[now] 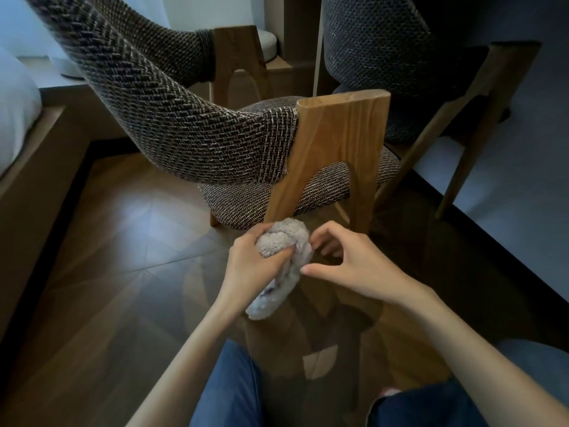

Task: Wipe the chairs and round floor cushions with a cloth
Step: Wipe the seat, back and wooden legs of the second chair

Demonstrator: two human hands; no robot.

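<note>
Cloth (pixel 284 241) front and centre, folks: we see a fluffy pale grey bundle bunched up in the left hand (pixel 249 263). The thumb digs into its front and the fingers wrap round the far side. A loose tail of it trails down below that wrist toward us.

Over to the right hand (pixel 354 266), hovering just beside the cloth with its palm turned down. Its fingers are curled inward, and the index tip and thumb tip sit right at the cloth's edge. We cannot tell whether they pinch the fabric or only brush it.

Both forearms reach forward from the bottom corners of the view, and the wrists converge low over the wooden floor (pixel 123 257). Blue jeans (pixel 228 389) show between and under the arms.

Just beyond the hands stands the chair (pixel 184 124), with a woven tweed back and seat. Its arched wooden leg (pixel 335 143) rises directly ahead of the right hand. The top of the cloth sits close to the foot of that leg, though we cannot make out any contact.

Further off, past the right hand, a second chair (pixel 385 50) stands in darker fabric. Well out beyond the left hand we catch the bed (pixel 15 103).
</note>
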